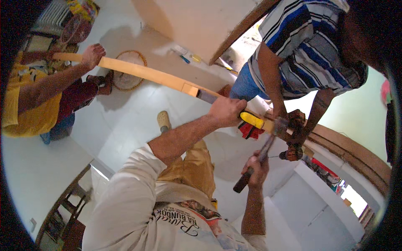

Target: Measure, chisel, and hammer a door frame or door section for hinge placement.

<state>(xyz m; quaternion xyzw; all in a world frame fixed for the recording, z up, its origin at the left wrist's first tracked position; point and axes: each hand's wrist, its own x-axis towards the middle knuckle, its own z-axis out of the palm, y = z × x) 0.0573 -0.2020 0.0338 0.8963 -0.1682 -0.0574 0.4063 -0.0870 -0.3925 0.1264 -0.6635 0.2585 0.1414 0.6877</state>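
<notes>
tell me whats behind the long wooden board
Behind the board, a round orange-rimmed object shows on both sides of it, and pale floor shows below. The strip of that object crossed by the board is covered and cannot be seen.

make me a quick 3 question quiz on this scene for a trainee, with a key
1. What does the wearer's right hand hold?
2. True or false: the person in the yellow shirt has a hand on the long wooden board.
3. The wearer's left hand grips a tool. Which colour stands out on its handle? a) green b) yellow c) white

Key: 1. A hammer. 2. True. 3. b.
</notes>
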